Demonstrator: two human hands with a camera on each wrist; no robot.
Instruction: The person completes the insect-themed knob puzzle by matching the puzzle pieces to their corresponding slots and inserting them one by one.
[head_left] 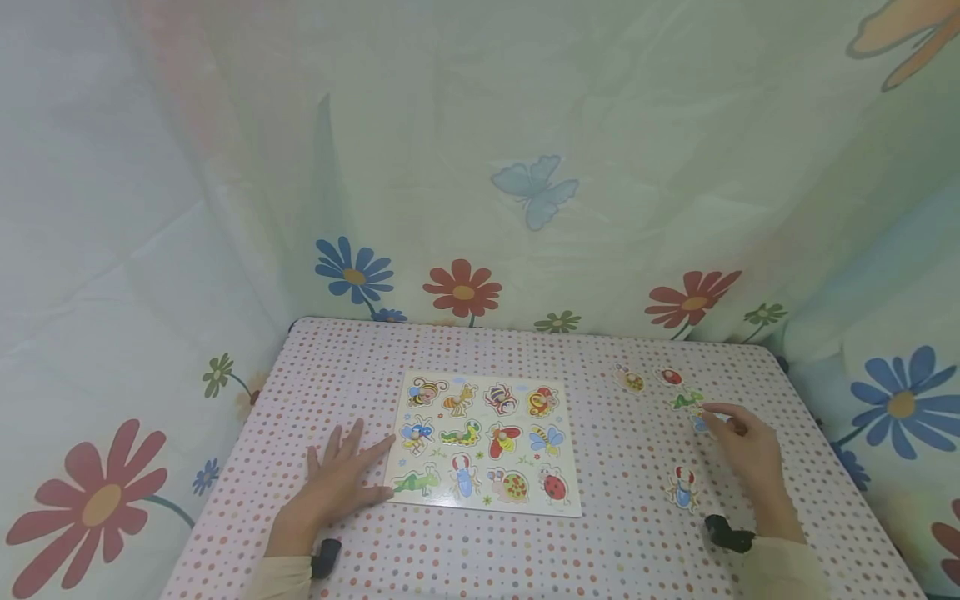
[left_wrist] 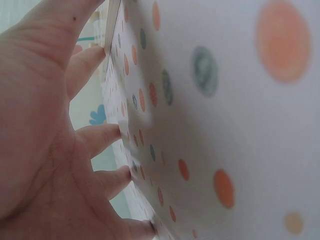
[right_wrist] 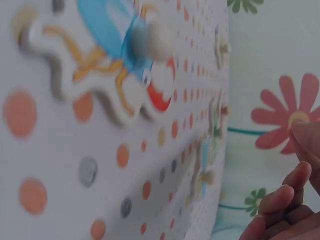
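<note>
A wooden peg puzzle board (head_left: 486, 504) printed with insects lies on the table. My left hand (head_left: 333, 483) rests with spread fingers at its left side, thumb and index finger touching its edge; the left wrist view shows the fingertips (left_wrist: 112, 131) on the tabletop. My right hand (head_left: 746, 450) hovers, fingers partly bent and holding nothing visible, over a blue-winged insect piece (head_left: 701, 423). That piece lies on the table, its knob apart from the fingers in the right wrist view. A stag beetle piece (head_left: 682, 487) lies nearer me, large in the right wrist view (right_wrist: 112, 30).
Beyond the right hand lie a green grasshopper piece (head_left: 686, 400), a red ladybug piece (head_left: 671, 377) and a spotted beetle piece (head_left: 630, 379). A dotted cloth (head_left: 480, 558) covers the table. Flower-printed curtains (head_left: 450, 167) stand behind it and at both sides.
</note>
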